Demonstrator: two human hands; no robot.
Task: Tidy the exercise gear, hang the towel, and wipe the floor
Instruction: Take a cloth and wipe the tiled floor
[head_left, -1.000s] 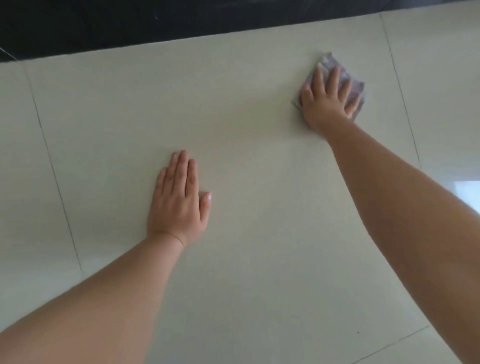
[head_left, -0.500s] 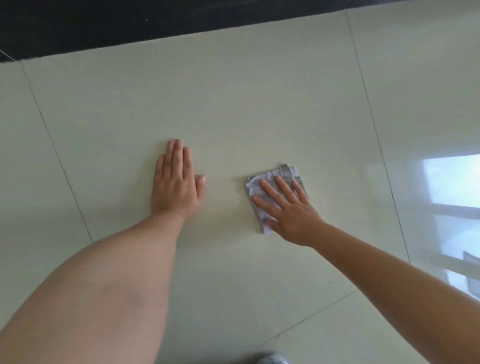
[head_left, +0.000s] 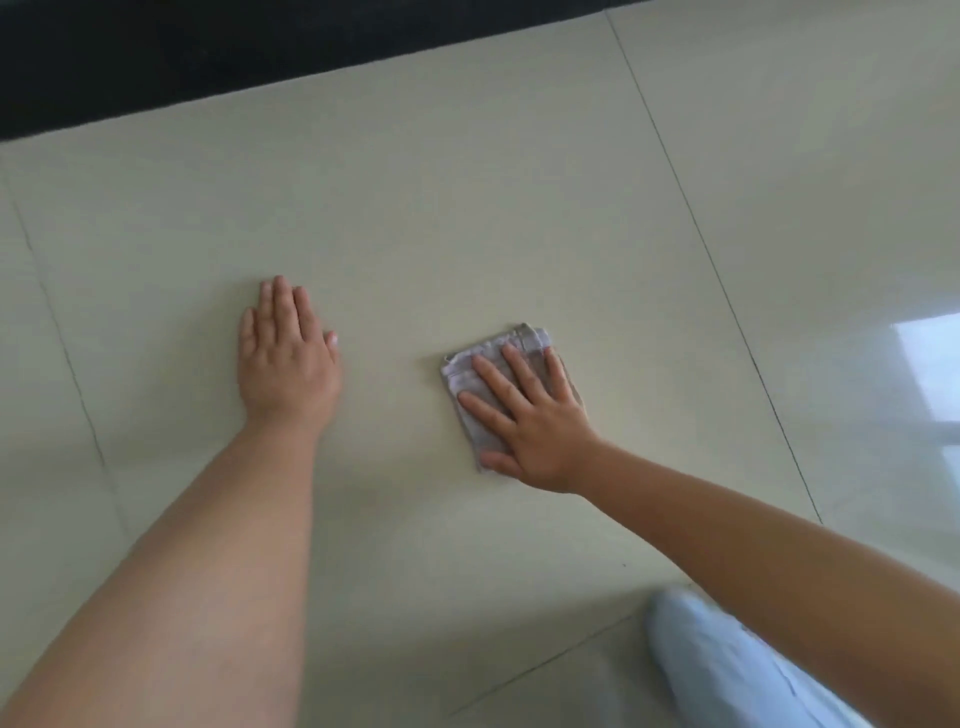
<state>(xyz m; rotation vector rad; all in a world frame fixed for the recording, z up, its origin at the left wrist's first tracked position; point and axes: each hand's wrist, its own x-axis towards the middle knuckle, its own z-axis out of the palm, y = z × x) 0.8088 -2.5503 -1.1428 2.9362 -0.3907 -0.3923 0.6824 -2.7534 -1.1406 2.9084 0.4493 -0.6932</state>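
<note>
A small folded grey cloth (head_left: 480, 371) lies flat on the pale tiled floor (head_left: 467, 208) in the middle of the view. My right hand (head_left: 530, 421) presses down on it with straight, spread fingers, covering its lower right part. My left hand (head_left: 285, 358) rests palm-down on the bare tile a hand's width to the left of the cloth, fingers straight and together, touching nothing else.
A black strip (head_left: 208, 52) runs along the far edge of the floor at the top. My knee in light blue fabric (head_left: 727, 670) shows at the bottom right. A bright window reflection (head_left: 930, 374) gleams on the tile at the right edge.
My right hand slid the cloth from the far right, near the black strip, back toward me to the middle of the tile. My left hand has stayed planted. My knee has come into view.
</note>
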